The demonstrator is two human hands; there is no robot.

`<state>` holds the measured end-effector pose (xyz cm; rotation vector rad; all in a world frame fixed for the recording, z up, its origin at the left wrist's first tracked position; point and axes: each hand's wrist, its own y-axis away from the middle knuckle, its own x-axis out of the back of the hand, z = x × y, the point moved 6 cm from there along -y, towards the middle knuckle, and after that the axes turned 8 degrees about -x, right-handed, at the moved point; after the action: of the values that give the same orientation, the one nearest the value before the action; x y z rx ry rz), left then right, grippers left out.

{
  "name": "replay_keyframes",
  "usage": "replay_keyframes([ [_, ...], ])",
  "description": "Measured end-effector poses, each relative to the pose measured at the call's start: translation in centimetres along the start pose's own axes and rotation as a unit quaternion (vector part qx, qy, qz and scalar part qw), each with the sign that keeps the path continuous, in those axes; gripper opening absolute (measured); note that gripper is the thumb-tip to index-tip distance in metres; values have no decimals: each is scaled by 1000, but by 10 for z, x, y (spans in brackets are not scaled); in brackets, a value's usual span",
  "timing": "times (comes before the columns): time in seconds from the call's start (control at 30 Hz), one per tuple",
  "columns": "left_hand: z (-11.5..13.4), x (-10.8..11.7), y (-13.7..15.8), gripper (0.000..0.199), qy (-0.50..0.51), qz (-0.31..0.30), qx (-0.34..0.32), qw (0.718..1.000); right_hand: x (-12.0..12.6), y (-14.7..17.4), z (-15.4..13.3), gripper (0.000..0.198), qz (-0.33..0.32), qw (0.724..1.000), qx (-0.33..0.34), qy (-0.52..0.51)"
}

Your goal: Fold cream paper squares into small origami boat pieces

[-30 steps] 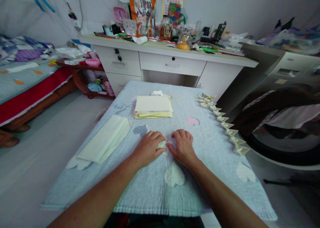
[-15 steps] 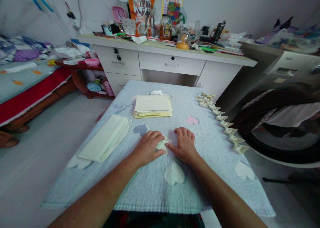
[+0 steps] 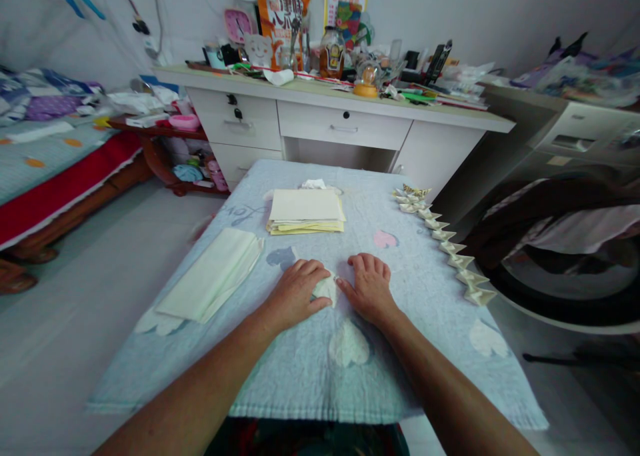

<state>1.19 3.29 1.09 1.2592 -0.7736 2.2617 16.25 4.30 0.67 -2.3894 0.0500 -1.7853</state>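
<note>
A small pale piece of folded paper (image 3: 327, 291) lies on the cloth-covered table, partly hidden beneath my left hand (image 3: 299, 293). That hand holds it down, with its fingers along the far side and its thumb at the near side. My right hand (image 3: 371, 288) rests just to the right, fingers spread on the cloth, its thumb tip at the paper's right edge. Farther back sits a stack of cream and yellow paper sheets (image 3: 306, 206). To the left is a folded pile of pale green paper (image 3: 213, 276). Folded paper pieces (image 3: 457, 261) with pointed ends form a row along the right edge.
A blue tablecloth (image 3: 280, 383) with heart patterns covers the table. Behind it stands a white desk (image 3: 345, 119) crowded with a jar (image 3: 332, 53), a pink clock (image 3: 238, 25) and other items. A front-loading washing machine (image 3: 575, 136) is at right, a bed (image 3: 60, 156) at left.
My right thumb has drawn back slightly to the right along the paper's edge. My left hand stays almost in place on the paper.
</note>
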Motion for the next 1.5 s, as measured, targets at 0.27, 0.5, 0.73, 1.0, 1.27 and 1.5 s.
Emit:
replay_keyframes([
  [0.27, -2, -1, 0, 44, -1, -5, -5, 1000, 4, -9, 8, 28, 21, 1000, -19, 8],
  [0.5, -3, 0, -3, 26, 12, -10, -12, 1000, 11, 3, -12, 15, -22, 991, 109, -76],
  [0.73, -9, -1, 0, 33, 9, -34, 9, 999, 5, 13, -21, 42, -54, 988, 136, -60],
  [1.0, -16, 4, 4, 45, 26, -72, 25, 997, 6, 13, -19, 50, -76, 984, 146, -64],
  [1.27, -18, 8, 3, 45, 57, -61, 16, 996, 6, 12, -22, 35, -61, 990, 118, -42],
  [1.5, -23, 14, -2, 30, 86, 32, 40, 995, 4, 11, -23, 39, -58, 991, 114, -37],
])
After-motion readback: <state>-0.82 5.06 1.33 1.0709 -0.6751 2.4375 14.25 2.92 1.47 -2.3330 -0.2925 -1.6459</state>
